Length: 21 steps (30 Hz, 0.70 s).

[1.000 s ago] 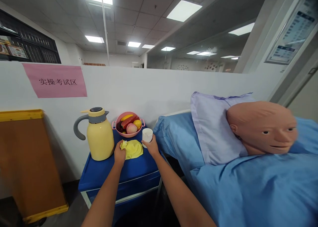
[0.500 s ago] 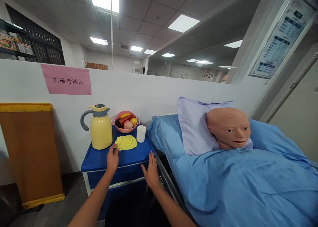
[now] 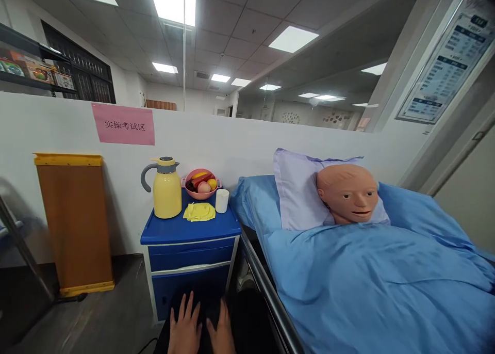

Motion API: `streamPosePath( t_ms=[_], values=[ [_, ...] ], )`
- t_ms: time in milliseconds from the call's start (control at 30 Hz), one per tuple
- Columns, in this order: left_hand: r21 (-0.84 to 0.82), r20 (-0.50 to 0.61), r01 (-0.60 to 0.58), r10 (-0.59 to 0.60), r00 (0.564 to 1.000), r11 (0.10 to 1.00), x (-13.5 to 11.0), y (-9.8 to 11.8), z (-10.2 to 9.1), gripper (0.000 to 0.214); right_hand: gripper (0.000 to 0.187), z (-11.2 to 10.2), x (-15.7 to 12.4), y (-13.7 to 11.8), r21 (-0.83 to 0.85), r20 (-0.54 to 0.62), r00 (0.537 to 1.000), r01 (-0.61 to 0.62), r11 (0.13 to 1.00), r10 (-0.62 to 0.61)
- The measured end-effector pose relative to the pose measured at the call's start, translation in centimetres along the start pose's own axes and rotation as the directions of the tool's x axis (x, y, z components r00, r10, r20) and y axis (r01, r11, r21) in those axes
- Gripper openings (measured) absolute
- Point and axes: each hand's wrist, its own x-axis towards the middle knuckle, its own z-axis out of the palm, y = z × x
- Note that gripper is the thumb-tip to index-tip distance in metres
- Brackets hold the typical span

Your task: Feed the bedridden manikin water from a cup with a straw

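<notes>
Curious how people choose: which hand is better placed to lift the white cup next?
Probably the right hand: it lines up better with the cup, near the right edge of the cabinet. The left hand is farther left; both look empty.

1. Yellow vacuum jug [image 3: 167, 195]: beyond the left hand [image 3: 184, 329], slightly leftward.
2. Manikin head [image 3: 346, 193] on lilac pillow [image 3: 294, 191]: well rightward of the right hand [image 3: 223, 333].
3. Pink paper sign [image 3: 124, 125]: far beyond the left hand, leftward.

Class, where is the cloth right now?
In the head view, left of centre, the cloth lies on the cabinet, between the jug and cup.
</notes>
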Motion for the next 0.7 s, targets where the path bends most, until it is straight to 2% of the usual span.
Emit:
streamPosePath(
  t_ms=[133,267,367,433,500,600,700],
  values=[
    [0.03,0.076,-0.016,0.014,0.997,0.999,-1.5,0.0,-2.6,0.059,0.042,0.5,-3.5,-0.4,0.031,0.072,0.995,-0.067,0.997,0.065],
    [0.043,0.089,-0.017,0.013,0.996,0.999,-3.3,-0.3,-3.5,0.057,0.033,-1.7,-3.5,-3.3,0.074,0.04,0.998,-0.058,0.996,0.055],
    [0.043,0.092,-0.047,0.043,0.995,0.998,-5.0,-0.6,-3.9,0.055,0.034,-4.4,-1.9,-5.9,0.11,-0.073,0.997,-0.013,0.994,0.021],
    [0.025,0.132,-0.063,0.059,0.99,0.998,-6.1,-0.9,-4.1,0.054,0.037,-6.2,-0.4,-7.5,0.128,-0.15,0.989,0.018,0.992,0.001],
    [0.001,0.173,-0.066,0.065,0.983,0.998,-6.9,-1.2,-4.2,0.054,0.031,-7.9,1.4,-8.8,0.141,-0.224,0.975,0.046,0.989,-0.014],
    [-0.026,0.203,-0.047,0.052,0.978,0.999,-7.6,-1.7,-4.0,0.055,0.019,-10.1,4.1,-10.2,0.154,-0.318,0.948,0.073,0.985,-0.021],
    [-0.04,0.212,-0.015,0.023,0.977,0.999,-7.8,-2.0,-3.8,0.055,0.019,-12.1,6.5,-11.0,0.159,-0.387,0.922,0.082,0.984,-0.014]
  ],
)
